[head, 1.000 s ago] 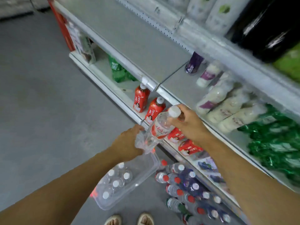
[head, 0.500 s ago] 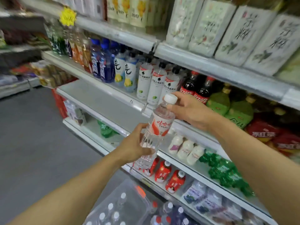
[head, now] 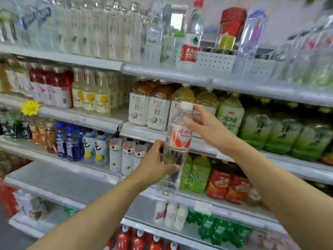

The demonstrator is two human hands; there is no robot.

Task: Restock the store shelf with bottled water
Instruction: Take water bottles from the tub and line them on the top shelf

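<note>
Bottle [head: 177, 150] hangs upright before the drinks shelf [head: 180, 136], my left hand [head: 155, 166] curled around its base, my right hand [head: 205, 127] pinching near the cap [head: 186, 106]; with 2 light grips, it could slip or clip stocked bottles going in.

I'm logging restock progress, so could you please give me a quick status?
Left hand grips water bottle low; right hand holds its neck. Bottle upright, off any shelf. Top shelf crowded with bottles.
</note>
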